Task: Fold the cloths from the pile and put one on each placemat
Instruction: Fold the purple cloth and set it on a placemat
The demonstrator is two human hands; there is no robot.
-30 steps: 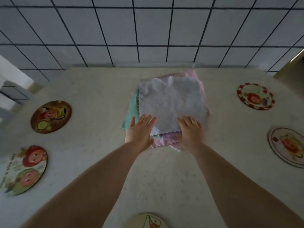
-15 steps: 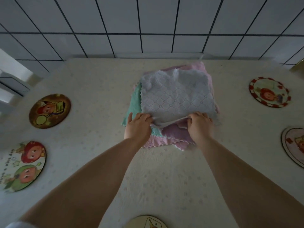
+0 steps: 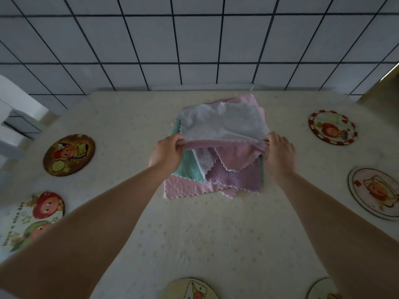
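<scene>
A pile of cloths (image 3: pixel 233 175) in pink, teal, purple and pale lilac lies mid-table. My left hand (image 3: pixel 167 153) and my right hand (image 3: pixel 279 154) each pinch a near corner of the top pale lilac cloth (image 3: pixel 222 124) and hold its near edge raised above the pile. A pink cloth edge seems caught up along with it. Round cartoon placemats ring the table: a brown placemat (image 3: pixel 69 155) and a red-and-green placemat (image 3: pixel 30 221) at left, a red-rimmed placemat (image 3: pixel 332 127) and a pale placemat (image 3: pixel 375 193) at right.
Two more round placemats (image 3: pixel 187 289) (image 3: pixel 323 290) peek in at the bottom edge. The table (image 3: pixel 216 234) has a cream star-patterned cover and meets a white tiled wall (image 3: pixel 194 50) at the back. A white chair (image 3: pixel 15 117) stands at the far left.
Both hands went from resting flat on the pile's near edge to pinching the top cloth's corners, then lifted that edge up and spread apart. The view shifted slightly.
</scene>
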